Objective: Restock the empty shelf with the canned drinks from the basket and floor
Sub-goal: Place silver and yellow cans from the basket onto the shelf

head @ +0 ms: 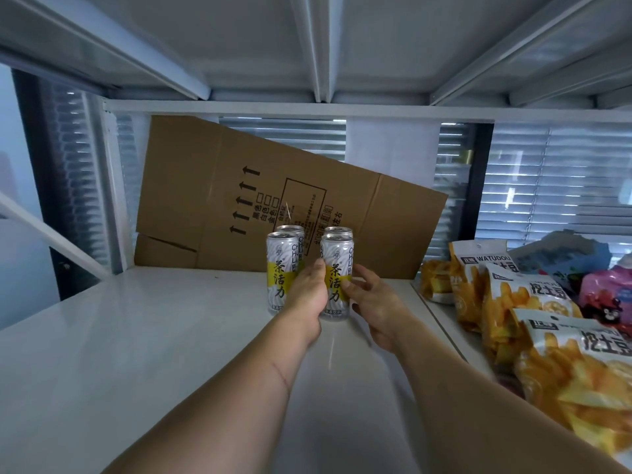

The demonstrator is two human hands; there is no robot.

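Four tall white-and-yellow cans (309, 268) are standing upright in a two-by-two block at frame centre on the white shelf (136, 336). Cardboard (266, 200) is leaning behind; snack bags (533, 330) are lying lower right. Left hand (307, 292) and right hand (372, 299) are curling around the front-right can (337, 278).

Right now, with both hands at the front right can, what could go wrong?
1. The four cans stand close together; nudging the front right can may tip the rear right can or the front left can.
2. The cardboard sheet leans tilted just behind them; a pushed can could knock it.
3. The left hand covers the gap between the front cans.
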